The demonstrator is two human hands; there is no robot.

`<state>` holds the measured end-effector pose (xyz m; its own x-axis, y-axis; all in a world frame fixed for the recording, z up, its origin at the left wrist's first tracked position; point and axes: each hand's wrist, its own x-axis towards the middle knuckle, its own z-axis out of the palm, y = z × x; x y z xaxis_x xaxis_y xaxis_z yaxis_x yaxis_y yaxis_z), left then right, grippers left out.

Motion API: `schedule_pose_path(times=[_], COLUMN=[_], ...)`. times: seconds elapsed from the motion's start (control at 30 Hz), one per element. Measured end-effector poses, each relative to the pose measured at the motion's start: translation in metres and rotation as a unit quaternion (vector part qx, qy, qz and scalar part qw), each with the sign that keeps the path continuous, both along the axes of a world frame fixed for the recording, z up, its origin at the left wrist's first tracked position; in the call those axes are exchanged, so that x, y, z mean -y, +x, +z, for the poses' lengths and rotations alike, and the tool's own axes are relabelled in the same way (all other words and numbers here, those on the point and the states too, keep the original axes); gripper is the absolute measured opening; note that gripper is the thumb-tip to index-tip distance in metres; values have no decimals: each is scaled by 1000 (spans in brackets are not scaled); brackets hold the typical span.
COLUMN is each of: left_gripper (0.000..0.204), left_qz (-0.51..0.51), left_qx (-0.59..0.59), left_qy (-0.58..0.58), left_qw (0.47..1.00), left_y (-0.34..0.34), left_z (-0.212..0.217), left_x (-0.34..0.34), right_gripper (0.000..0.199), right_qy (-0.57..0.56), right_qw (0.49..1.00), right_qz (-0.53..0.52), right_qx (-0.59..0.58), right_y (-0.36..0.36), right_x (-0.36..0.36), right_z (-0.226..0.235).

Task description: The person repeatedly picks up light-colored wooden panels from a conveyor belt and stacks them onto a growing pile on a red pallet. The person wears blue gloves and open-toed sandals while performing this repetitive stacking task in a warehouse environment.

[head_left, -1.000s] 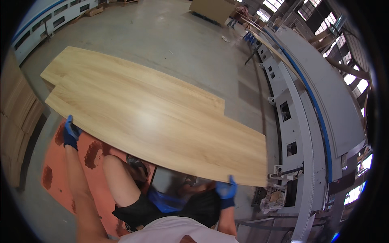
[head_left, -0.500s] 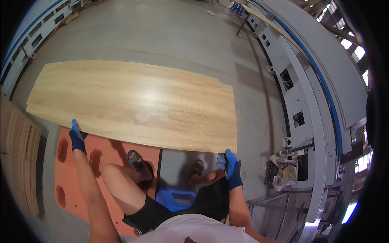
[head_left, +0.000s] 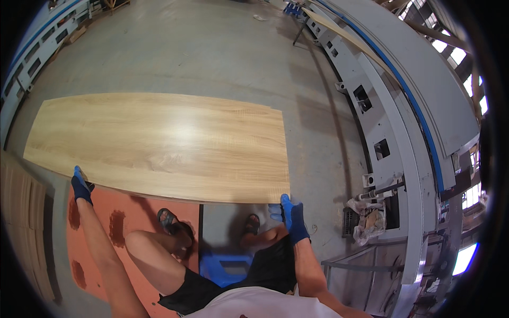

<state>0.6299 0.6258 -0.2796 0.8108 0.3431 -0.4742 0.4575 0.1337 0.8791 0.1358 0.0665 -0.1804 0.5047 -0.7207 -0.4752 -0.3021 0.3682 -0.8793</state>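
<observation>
A large light wood-grain panel (head_left: 159, 146) is held flat and level in front of me, above the concrete floor. My left hand (head_left: 80, 185), in a blue glove, grips its near edge at the left corner. My right hand (head_left: 289, 214), also in a blue glove, grips the near edge at the right corner. Below the panel I see my bare legs, black shorts and sandalled feet.
A long grey machine with a blue stripe (head_left: 408, 122) runs along the right side. An orange mat (head_left: 132, 233) lies under my left foot and a blue stool (head_left: 225, 267) is below me. Stacked boards (head_left: 18, 212) stand at the left edge. More machinery (head_left: 32, 47) lines the far left.
The panel has swung from a slanted position to lie square across in front of me. Both hands stayed on its near corners, and the view has turned.
</observation>
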Motion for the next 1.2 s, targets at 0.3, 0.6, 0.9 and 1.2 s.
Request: schedule_pose_path(times=[0.3,0.6,0.9,1.2], left_gripper=[47,29,44,64], left_qz=[4,72,42,7], left_qx=[-31,59,58,49], left_qy=[-72,-147,-35,286], left_qw=[997,985,997,957], left_y=[24,24,32,-37], left_z=[12,12,15,20], left_x=[-7,8,-33,31], right_gripper=[31,24,29,35], right_qy=[38,20,41,-28], right_qw=[999,1000,999,998], right_qz=[24,2,24,57], right_qx=[-3,-14,-6,20], right_y=[26,38,43,36], right_x=[-5,-14,-12,-8], right_z=[3,13,-2,-33])
